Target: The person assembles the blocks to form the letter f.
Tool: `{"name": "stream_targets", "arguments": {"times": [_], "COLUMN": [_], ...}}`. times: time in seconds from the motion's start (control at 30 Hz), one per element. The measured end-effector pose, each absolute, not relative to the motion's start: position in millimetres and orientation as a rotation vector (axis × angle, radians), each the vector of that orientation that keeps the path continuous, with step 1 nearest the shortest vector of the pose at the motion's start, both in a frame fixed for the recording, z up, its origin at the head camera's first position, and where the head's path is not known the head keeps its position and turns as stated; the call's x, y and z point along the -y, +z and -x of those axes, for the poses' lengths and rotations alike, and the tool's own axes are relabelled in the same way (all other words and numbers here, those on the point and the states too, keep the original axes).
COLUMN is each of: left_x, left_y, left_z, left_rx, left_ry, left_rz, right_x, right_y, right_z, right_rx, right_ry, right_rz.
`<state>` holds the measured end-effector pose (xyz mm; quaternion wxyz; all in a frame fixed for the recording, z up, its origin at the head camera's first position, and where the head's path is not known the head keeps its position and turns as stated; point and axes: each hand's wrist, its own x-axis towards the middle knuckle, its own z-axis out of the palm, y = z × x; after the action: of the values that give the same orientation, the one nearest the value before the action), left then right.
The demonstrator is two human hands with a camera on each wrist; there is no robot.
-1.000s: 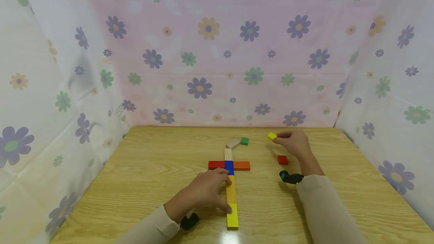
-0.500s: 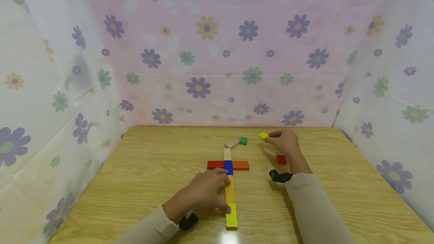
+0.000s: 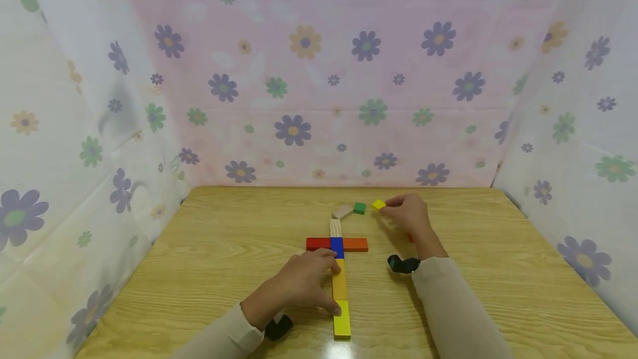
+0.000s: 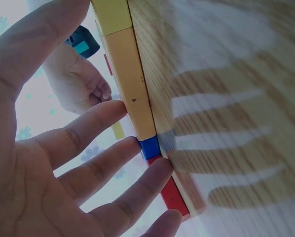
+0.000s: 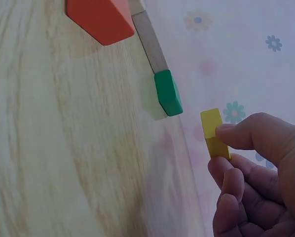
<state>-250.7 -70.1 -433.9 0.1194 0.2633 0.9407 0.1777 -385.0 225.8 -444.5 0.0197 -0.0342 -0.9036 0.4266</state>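
Observation:
Thumb and fingers of my right hand (image 3: 408, 218) pinch a small yellow block (image 3: 379, 205), raised off the table beside a green block (image 3: 359, 208). That green block meets a slanted pale wooden block (image 3: 343, 212). Below runs a row: a striped wooden block (image 3: 335, 228), a blue block (image 3: 337, 245), an amber block (image 3: 339, 281) and a long yellow block (image 3: 341, 326). A red block (image 3: 318, 244) and an orange block (image 3: 356, 245) flank the blue one. My left hand (image 3: 301, 278) spreads its fingers (image 4: 100, 121) along the row's left side, thumb at the long yellow block.
Behind my right wrist, a second red block (image 3: 411, 237) is mostly hidden. A black wrist camera (image 3: 402, 264) sits under the right wrist, another (image 3: 279, 328) under the left. Flowered cloth (image 3: 339, 126) rises behind the wooden table (image 3: 224, 226) and at both sides.
My right hand has carried the small yellow block leftward, close to the green block, and now covers most of the loose red block. The left hand keeps its place.

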Motion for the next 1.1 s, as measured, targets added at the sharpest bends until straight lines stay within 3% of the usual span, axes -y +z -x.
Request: {"name": "stream_targets", "arguments": {"times": [1.1], "left_x": [70], "left_y": [-433], "left_z": [250], "left_rx": [-2.746], "left_ry": [0.543], "left_rz": [-0.782], "right_x": [-209], "right_y": [-461], "right_z": [389], "right_rx": [2.842], "right_ry": [1.149], "right_rz": [0.088]}}
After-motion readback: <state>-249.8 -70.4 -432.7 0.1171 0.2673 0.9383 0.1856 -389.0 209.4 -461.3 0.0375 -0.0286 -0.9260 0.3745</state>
